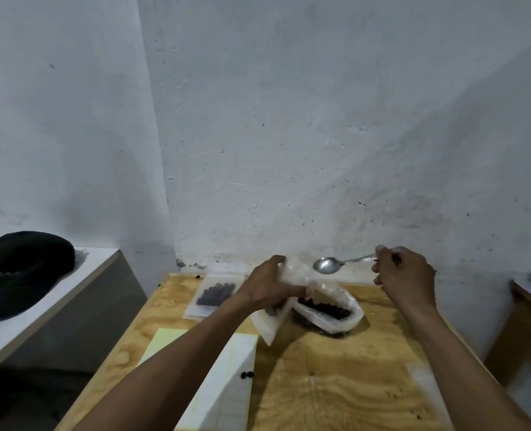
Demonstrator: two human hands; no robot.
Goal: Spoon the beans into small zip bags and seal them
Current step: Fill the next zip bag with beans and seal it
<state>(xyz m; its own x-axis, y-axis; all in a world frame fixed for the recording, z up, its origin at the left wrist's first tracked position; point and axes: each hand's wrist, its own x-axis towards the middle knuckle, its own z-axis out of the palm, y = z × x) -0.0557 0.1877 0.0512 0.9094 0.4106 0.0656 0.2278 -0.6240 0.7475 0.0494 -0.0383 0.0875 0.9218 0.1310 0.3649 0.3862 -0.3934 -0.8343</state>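
Two hands work above the counter [335, 384]: the right hand [402, 275] pinches a spoon [328, 265], handle level, empty bowl pointing left; the left hand [270, 286] clasps a small bag [272, 321] slanting downward, beside the open bag of beans [326, 309].

Single view: head-worn wide-angle camera, facing forward and down from above the near edge of a plywood table [335, 384]. Near range, both forearms reaching in from the bottom. Upper frame filled by a white wall [289, 119] at the far side. No second view to compare.
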